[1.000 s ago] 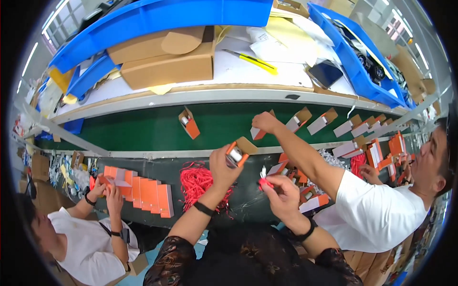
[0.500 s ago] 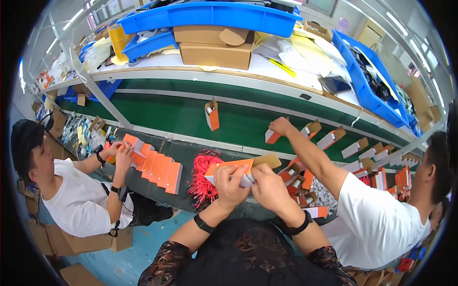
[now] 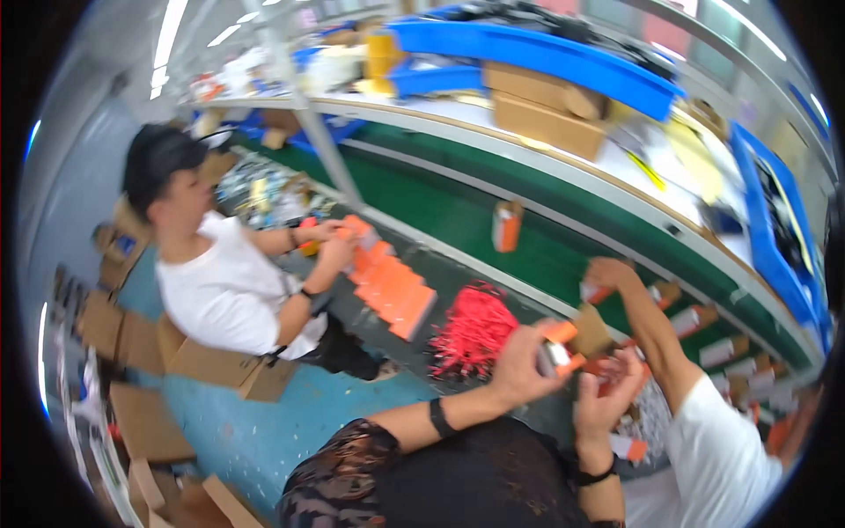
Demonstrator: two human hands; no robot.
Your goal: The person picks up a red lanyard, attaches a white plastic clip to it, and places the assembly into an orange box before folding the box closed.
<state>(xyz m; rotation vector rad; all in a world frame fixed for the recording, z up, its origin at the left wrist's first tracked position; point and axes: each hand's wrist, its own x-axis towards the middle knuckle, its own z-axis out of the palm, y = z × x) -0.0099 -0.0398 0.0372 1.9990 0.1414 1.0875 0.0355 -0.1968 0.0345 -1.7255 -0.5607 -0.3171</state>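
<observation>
My left hand [image 3: 518, 368] is closed around a small orange and white box [image 3: 562, 333]. The box's end faces me, showing something pale and dark inside, blurred by motion. A brown cardboard flap [image 3: 594, 331] sticks out beside it. My right hand [image 3: 607, 394] is just right of the box and apart from it, palm up, fingers loosely bent and spread, with nothing visible in them. To the left of the box, a heap of bright red-pink cords [image 3: 475, 333] lies on the dark bench.
On the left, a co-worker [image 3: 233, 273] handles a row of orange boxes [image 3: 393, 293]. Another co-worker's arm [image 3: 656, 330] reaches across on my right to a box on the green conveyor [image 3: 440, 195]. One upright box [image 3: 507, 226] stands there. Blue bins [image 3: 537, 55] sit on the shelf above.
The view has swung left, so everything sits further right. My right hand has come off the box, while my left hand keeps hold and has tilted its end toward me.
</observation>
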